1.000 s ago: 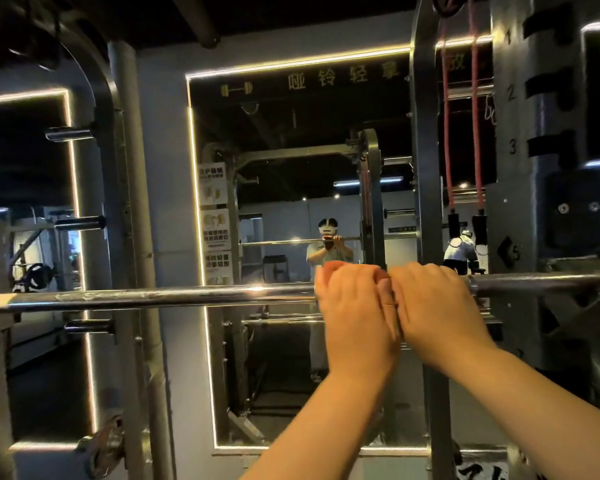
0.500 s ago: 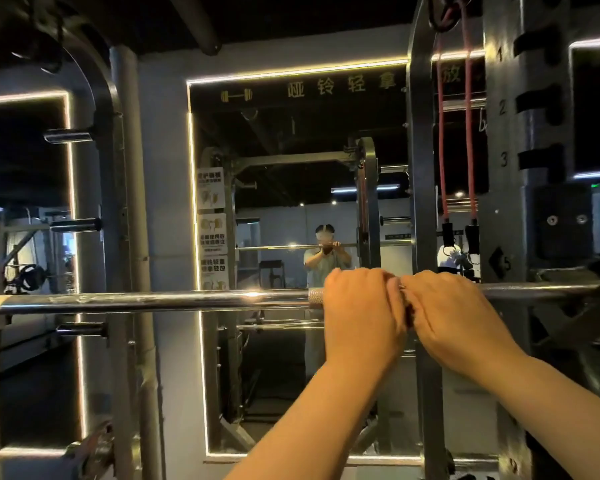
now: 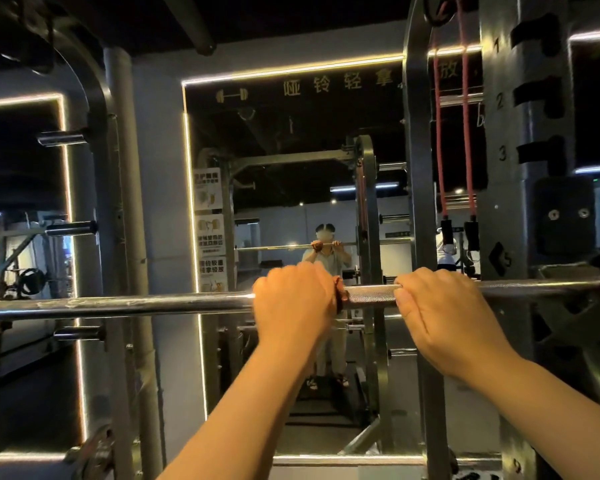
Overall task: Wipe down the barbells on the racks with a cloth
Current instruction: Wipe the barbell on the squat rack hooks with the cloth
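Left hand (image 3: 291, 303) clenches cloth (image 3: 340, 295) round bar (image 3: 118, 305), so all sides get wiped; right hand (image 3: 440, 313) grips bar beside, likely steadying it on rack (image 3: 506, 209).

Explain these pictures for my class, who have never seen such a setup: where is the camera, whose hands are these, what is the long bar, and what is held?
All come from one camera worn on the person's head, looking forward and down, so the two bare arms are the wearer's own. A steel barbell lies level across a rack with numbered slots. The left hand grips the bar, with a reddish cloth peeking out at its edge. The right hand grips the bare bar. Ahead is a wall mirror, which reflects the same person. Red bands hang on the right.
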Demonstrator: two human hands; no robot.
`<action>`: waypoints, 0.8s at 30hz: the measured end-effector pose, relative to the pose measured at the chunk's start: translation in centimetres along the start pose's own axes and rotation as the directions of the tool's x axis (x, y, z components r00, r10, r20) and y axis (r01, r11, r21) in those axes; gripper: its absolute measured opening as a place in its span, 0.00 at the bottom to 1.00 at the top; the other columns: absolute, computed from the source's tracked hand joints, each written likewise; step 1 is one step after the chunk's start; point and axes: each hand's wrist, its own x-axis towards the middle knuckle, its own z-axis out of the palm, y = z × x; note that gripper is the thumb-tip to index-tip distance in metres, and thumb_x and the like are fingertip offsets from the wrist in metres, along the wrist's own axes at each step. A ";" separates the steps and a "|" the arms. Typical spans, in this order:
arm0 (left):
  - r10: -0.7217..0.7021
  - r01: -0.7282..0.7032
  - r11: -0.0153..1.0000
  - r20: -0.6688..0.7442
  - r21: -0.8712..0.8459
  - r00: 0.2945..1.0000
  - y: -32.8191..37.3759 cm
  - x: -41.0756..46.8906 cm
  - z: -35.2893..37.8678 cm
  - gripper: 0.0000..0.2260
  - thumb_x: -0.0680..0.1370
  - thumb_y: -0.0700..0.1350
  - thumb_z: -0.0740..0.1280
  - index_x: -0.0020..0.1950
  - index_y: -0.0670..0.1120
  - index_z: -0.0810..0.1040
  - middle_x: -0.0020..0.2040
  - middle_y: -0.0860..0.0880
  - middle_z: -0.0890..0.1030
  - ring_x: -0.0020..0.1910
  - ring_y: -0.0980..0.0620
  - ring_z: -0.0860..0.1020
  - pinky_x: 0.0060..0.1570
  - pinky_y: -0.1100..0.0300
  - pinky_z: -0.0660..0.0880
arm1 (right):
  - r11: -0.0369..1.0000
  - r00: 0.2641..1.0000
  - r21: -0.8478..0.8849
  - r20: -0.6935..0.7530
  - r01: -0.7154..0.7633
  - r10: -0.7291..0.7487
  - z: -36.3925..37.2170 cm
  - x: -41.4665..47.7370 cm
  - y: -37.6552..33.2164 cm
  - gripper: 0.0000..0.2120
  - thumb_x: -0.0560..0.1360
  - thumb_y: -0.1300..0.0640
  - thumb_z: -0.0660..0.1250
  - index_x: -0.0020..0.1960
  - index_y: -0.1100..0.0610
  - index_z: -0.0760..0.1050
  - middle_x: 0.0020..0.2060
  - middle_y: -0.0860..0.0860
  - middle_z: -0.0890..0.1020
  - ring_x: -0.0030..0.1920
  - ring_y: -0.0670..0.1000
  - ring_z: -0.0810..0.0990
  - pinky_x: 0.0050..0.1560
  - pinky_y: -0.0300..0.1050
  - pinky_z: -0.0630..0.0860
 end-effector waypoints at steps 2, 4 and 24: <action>0.083 -0.085 0.993 -0.035 -0.085 0.996 4.0 0.1 -0.2 0.15 0.84 0.56 0.58 0.41 0.48 0.66 0.35 0.50 0.70 0.33 0.50 0.71 0.37 0.54 0.70 | 1.000 1.000 0.016 0.012 0.000 -0.001 -0.1 0.0 0.0 0.14 0.83 0.48 0.50 0.47 0.47 0.72 0.37 0.42 0.69 0.38 0.48 0.68 0.45 0.45 0.64; 0.117 -0.132 0.972 -0.088 -0.195 0.989 6.8 -0.1 0.3 0.15 0.85 0.54 0.56 0.42 0.49 0.67 0.36 0.50 0.70 0.35 0.50 0.71 0.39 0.53 0.67 | 0.997 0.999 0.075 0.036 -0.001 -0.002 -0.2 -0.2 0.1 0.15 0.81 0.48 0.48 0.49 0.48 0.74 0.38 0.43 0.71 0.39 0.48 0.70 0.46 0.48 0.69; 0.292 -0.258 0.572 -0.101 -0.778 0.951 5.2 -1.2 -0.4 0.20 0.79 0.56 0.51 0.65 0.51 0.74 0.59 0.53 0.79 0.58 0.56 0.76 0.71 0.53 0.68 | 0.910 0.900 0.213 0.340 -0.355 0.271 -3.5 1.4 -2.5 0.21 0.85 0.42 0.44 0.74 0.39 0.65 0.65 0.47 0.75 0.68 0.51 0.71 0.76 0.57 0.61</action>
